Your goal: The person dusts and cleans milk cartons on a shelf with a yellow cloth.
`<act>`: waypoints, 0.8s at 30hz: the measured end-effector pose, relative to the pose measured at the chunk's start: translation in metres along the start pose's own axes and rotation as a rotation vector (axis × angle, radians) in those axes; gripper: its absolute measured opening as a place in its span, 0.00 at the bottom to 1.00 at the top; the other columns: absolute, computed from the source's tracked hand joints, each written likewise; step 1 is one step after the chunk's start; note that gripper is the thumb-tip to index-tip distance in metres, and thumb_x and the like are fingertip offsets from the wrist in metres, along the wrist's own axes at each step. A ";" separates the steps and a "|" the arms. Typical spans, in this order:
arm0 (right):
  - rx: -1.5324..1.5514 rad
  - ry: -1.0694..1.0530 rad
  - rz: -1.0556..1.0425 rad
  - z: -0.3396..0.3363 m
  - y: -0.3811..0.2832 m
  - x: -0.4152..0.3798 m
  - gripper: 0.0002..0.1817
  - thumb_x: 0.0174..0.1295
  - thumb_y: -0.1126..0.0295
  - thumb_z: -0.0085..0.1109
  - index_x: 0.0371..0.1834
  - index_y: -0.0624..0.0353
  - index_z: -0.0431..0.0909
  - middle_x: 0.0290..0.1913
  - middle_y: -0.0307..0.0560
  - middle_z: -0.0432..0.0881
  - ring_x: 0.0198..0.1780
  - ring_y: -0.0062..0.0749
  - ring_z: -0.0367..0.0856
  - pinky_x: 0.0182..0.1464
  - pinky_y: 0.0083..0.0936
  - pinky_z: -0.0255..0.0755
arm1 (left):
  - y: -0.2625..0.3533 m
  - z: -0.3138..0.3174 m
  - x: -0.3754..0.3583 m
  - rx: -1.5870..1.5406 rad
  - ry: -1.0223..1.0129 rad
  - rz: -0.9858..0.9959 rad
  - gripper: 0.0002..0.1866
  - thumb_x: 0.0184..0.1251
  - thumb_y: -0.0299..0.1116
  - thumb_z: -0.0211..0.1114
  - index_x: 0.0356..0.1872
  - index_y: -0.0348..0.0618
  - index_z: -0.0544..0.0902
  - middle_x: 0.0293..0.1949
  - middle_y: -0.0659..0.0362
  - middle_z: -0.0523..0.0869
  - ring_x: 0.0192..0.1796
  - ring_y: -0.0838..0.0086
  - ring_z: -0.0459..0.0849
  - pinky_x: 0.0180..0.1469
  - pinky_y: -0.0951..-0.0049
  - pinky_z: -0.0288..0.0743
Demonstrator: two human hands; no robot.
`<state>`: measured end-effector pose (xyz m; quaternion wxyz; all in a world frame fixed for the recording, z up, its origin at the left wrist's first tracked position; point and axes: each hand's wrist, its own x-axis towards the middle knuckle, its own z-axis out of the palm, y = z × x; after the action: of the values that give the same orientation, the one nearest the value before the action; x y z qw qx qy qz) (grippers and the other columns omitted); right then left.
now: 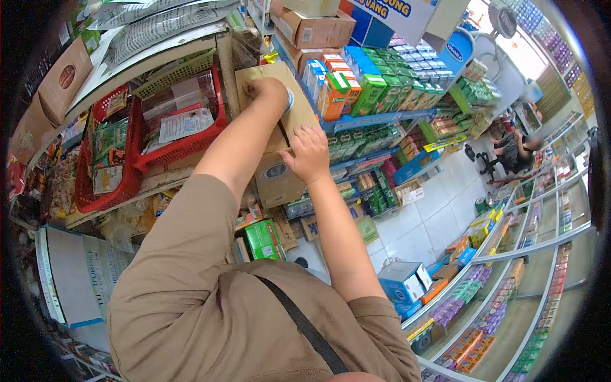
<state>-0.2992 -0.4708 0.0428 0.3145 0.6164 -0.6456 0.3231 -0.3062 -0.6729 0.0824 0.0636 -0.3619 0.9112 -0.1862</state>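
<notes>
A brown cardboard box [270,181] stands between the red baskets and the milk shelf, its top facing up. My left hand [270,94] is over the far part of the box top, with its fingers curled in; what they hold, if anything, is too small to tell. Part of a blue and white round mark shows beside the left wrist. My right hand [309,153] lies on the box's near right edge, its fingers spread and its thumb apart, holding nothing.
Red baskets [139,167] of packets sit on a shelf at left. Drink cartons [366,92] fill the display at right of the box. Further right are a tiled floor [417,213], a seated person [517,151] and shelves of small cartons [468,293]. More cardboard boxes [312,28] are stacked behind.
</notes>
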 end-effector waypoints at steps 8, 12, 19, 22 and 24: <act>0.031 0.027 0.028 0.010 0.002 -0.007 0.25 0.44 0.50 0.58 0.39 0.59 0.74 0.45 0.50 0.77 0.53 0.43 0.71 0.61 0.43 0.57 | -0.005 -0.028 -0.108 -0.163 0.014 0.523 0.11 0.55 0.33 0.57 0.34 0.41 0.84 0.35 0.49 0.85 0.40 0.58 0.84 0.40 0.59 0.77; 0.007 0.033 0.029 0.015 0.004 -0.009 0.27 0.47 0.48 0.57 0.41 0.59 0.73 0.46 0.53 0.76 0.53 0.45 0.71 0.61 0.43 0.56 | -0.007 -0.018 -0.105 -0.325 0.075 0.308 0.12 0.57 0.37 0.57 0.32 0.40 0.83 0.34 0.48 0.84 0.39 0.57 0.84 0.41 0.58 0.76; 0.128 -0.026 0.175 -0.005 -0.009 -0.005 0.37 0.46 0.46 0.62 0.56 0.58 0.66 0.50 0.54 0.75 0.54 0.51 0.70 0.62 0.44 0.56 | -0.020 -0.015 -0.106 -0.773 0.263 0.199 0.15 0.62 0.39 0.55 0.32 0.36 0.80 0.33 0.44 0.82 0.38 0.50 0.80 0.42 0.57 0.72; 0.316 -0.080 0.312 -0.034 -0.022 0.006 0.40 0.48 0.51 0.63 0.62 0.59 0.61 0.54 0.57 0.72 0.57 0.53 0.68 0.62 0.43 0.57 | -0.022 -0.037 -0.134 -0.968 0.382 0.239 0.14 0.63 0.39 0.55 0.33 0.35 0.79 0.33 0.45 0.82 0.37 0.51 0.80 0.41 0.57 0.71; 0.536 0.050 0.406 -0.037 -0.031 0.003 0.40 0.48 0.56 0.65 0.63 0.60 0.60 0.54 0.58 0.72 0.57 0.53 0.68 0.61 0.42 0.59 | -0.016 -0.058 -0.163 -1.046 0.538 0.321 0.15 0.63 0.40 0.55 0.33 0.36 0.78 0.32 0.45 0.82 0.36 0.53 0.80 0.40 0.59 0.72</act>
<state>-0.2680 -0.4440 0.0683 0.0862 0.5277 -0.6395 0.5524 -0.1912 -0.5551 0.1386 -0.3280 -0.1435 0.9091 0.2132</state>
